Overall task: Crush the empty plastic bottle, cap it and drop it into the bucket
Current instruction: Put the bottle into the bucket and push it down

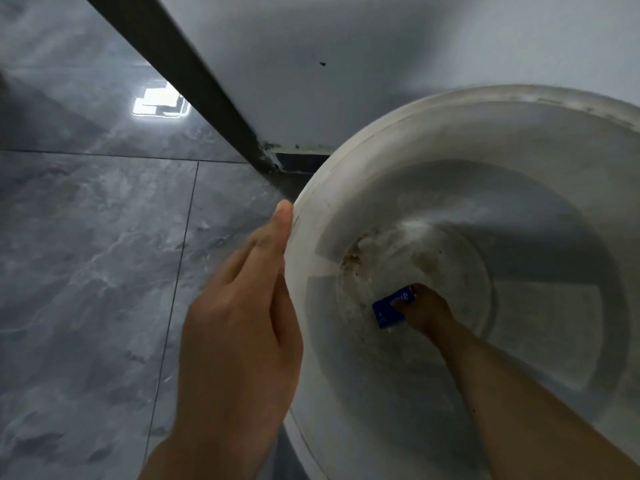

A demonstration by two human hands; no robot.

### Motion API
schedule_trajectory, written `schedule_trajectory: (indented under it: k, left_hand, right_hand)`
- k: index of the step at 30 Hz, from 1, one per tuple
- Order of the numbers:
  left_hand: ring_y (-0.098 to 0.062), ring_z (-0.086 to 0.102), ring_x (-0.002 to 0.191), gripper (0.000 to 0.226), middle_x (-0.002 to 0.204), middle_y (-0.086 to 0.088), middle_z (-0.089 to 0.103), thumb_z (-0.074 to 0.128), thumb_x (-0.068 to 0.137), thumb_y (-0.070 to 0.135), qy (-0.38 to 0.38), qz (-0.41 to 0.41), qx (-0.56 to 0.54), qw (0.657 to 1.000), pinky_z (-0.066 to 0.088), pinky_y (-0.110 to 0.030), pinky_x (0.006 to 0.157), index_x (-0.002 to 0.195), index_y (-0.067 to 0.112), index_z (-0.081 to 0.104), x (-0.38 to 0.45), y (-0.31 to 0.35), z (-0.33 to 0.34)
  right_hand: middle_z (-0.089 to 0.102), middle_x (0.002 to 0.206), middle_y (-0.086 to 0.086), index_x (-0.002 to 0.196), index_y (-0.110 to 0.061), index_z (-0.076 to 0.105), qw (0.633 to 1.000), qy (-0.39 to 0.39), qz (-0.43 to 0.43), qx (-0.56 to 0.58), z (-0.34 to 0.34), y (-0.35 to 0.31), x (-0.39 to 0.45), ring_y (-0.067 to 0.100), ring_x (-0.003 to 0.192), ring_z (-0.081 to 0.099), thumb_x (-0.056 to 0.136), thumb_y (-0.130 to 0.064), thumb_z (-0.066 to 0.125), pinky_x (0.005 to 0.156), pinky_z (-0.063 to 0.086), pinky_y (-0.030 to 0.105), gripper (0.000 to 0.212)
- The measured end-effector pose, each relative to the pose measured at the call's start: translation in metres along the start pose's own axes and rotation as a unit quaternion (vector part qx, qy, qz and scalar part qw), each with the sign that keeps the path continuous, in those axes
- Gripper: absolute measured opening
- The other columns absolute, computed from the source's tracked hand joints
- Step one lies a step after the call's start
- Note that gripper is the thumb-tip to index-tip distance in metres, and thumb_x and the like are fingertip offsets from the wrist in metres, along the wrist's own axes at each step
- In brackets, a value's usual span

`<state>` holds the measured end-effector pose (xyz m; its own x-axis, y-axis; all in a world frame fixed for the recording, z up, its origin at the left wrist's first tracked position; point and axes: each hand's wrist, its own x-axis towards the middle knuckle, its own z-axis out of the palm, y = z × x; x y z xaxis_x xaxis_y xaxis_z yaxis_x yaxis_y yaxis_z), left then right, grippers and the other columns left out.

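Observation:
A large white bucket (346, 174) fills the right of the view, its inside stained brown near the bottom. My right hand (427, 311) reaches deep into it and grips a crushed plastic bottle with a blue label (386, 311) close to the bucket's floor. The bottle's cap end is hidden behind the hand. My left hand (242, 327) is outside the bucket, fingers straight and together, with the fingertips touching the outer rim on the left side.
Grey marble-look floor tiles (86, 254) spread to the left, with a bright light reflection. A dark skirting strip (194, 81) runs diagonally below a white wall (346, 46); the bucket stands in the corner against it.

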<state>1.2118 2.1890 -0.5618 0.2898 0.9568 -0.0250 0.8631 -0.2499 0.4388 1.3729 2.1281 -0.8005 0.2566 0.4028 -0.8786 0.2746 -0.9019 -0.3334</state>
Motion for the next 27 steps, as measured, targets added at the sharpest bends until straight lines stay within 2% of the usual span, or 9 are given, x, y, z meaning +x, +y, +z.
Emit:
schedule_trajectory:
  k: [3,7,10,13,18,20,23,25,27]
  left_hand:
    - [-0.001,0.045,0.070,0.039,0.101,-0.010,0.071,0.044,0.088,0.012,0.008,0.013,-0.002,1.000,0.035,-0.013,0.087,0.126,0.010,0.052,-0.001,0.000,0.001]
    - [-0.008,0.048,0.070,0.042,0.104,-0.013,0.071,0.038,0.086,0.016,0.008,0.026,0.009,1.000,0.035,-0.023,0.090,0.124,0.005,0.053,0.000,0.001,0.001]
    - [-0.009,0.047,0.070,0.042,0.104,-0.012,0.070,0.039,0.085,0.014,0.004,0.025,0.009,1.000,0.037,-0.025,0.087,0.124,0.005,0.053,0.000,0.001,0.000]
    - [-0.009,0.051,0.071,0.043,0.101,-0.011,0.071,0.038,0.085,0.015,-0.003,0.016,-0.006,1.000,0.039,-0.020,0.083,0.125,0.007,0.052,0.001,0.002,-0.002]
    - [-0.018,0.065,0.082,0.044,0.110,-0.007,0.068,0.038,0.086,0.017,0.006,0.001,-0.023,1.000,0.039,-0.018,0.087,0.127,0.013,0.050,0.001,0.005,-0.004]
    - [-0.017,0.064,0.084,0.042,0.112,-0.007,0.067,0.043,0.086,0.011,0.010,-0.016,-0.032,0.999,0.037,-0.016,0.087,0.128,0.014,0.050,0.000,0.006,-0.005]
    - [-0.010,0.057,0.094,0.044,0.117,-0.003,0.064,0.044,0.084,0.009,0.012,-0.021,-0.029,0.999,0.033,-0.010,0.088,0.127,0.012,0.051,0.000,0.008,-0.005]
    - [-0.006,0.053,0.099,0.041,0.119,0.005,0.057,0.043,0.088,0.017,0.006,-0.028,-0.035,0.999,0.031,-0.006,0.088,0.128,0.014,0.049,-0.001,0.010,-0.008]
    - [-0.006,0.053,0.097,0.039,0.118,0.006,0.059,0.046,0.091,0.013,-0.009,-0.050,-0.051,0.997,0.035,-0.003,0.082,0.130,0.017,0.047,0.000,0.013,-0.012]
  right_hand:
    - [0.055,0.129,0.018,0.128,-0.002,0.044,0.999,-0.002,-0.004,-0.033,0.003,0.000,0.011,0.030,0.110,0.055,0.092,-0.023,0.053,0.064,0.039,0.023,0.043]
    - [0.058,0.121,0.021,0.121,0.000,0.047,0.997,0.030,-0.012,-0.075,0.005,0.002,0.014,0.032,0.104,0.057,0.093,-0.020,0.051,0.067,0.039,0.026,0.034]
    - [0.056,0.123,0.021,0.126,0.000,0.042,0.994,0.035,-0.016,-0.100,0.002,0.002,0.013,0.032,0.106,0.056,0.092,-0.023,0.052,0.071,0.040,0.028,0.042]
    - [0.054,0.126,0.019,0.131,-0.002,0.037,0.993,0.017,-0.001,-0.118,-0.002,-0.001,0.009,0.031,0.108,0.055,0.091,-0.027,0.053,0.074,0.043,0.030,0.049]
    - [0.050,0.134,0.019,0.135,-0.001,0.034,0.995,0.023,-0.009,-0.102,-0.009,-0.004,-0.005,0.032,0.116,0.052,0.091,-0.026,0.053,0.092,0.047,0.035,0.053]
    - [0.052,0.132,0.019,0.132,-0.001,0.040,0.996,0.003,-0.015,-0.088,-0.015,-0.007,-0.016,0.030,0.113,0.054,0.092,-0.025,0.051,0.087,0.046,0.030,0.048]
    - [0.056,0.127,0.020,0.115,-0.006,0.051,0.998,-0.001,-0.025,-0.056,-0.026,-0.014,-0.039,0.027,0.103,0.057,0.094,-0.023,0.048,0.075,0.039,0.023,0.028]
    - [0.056,0.127,0.019,0.123,-0.006,0.049,0.999,0.002,-0.020,-0.046,-0.034,-0.020,-0.062,0.029,0.107,0.056,0.095,-0.022,0.045,0.076,0.038,0.024,0.033]
    - [0.059,0.123,0.018,0.119,-0.004,0.052,0.999,0.012,-0.017,-0.037,-0.044,-0.025,-0.089,0.030,0.105,0.057,0.096,-0.020,0.042,0.075,0.038,0.024,0.030]
